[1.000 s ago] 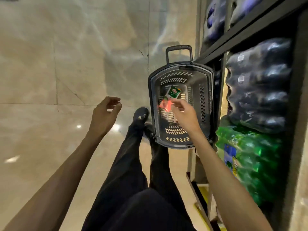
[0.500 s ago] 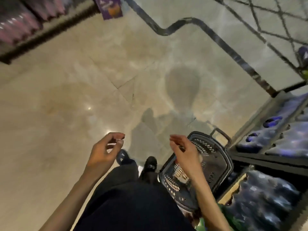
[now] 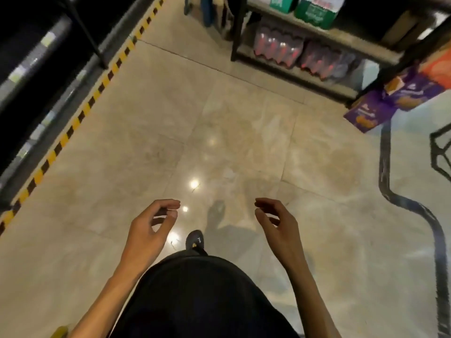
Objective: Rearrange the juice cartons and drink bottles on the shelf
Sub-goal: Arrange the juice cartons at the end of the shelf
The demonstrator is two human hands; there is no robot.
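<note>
Head view.
Floor point(image 3: 146, 132): glossy beige tile, with a yellow-black hazard stripe point(image 3: 80, 113) at 10 o'clock.
Shelf point(image 3: 288, 70) at 1 o'clock: shrink-wrapped bottle packs point(image 3: 280, 48), red caps, on the lowest tier; green cartons point(image 3: 314, 11) on the tier above.
Purple boxes point(image 3: 390, 103) at 2 o'clock.
Left grip point(image 3: 148, 230) at 7 o'clock and right grip point(image 3: 278, 228) at 5 o'clock: fingers loosely curled, holding nothing, well apart from the shelf.
</note>
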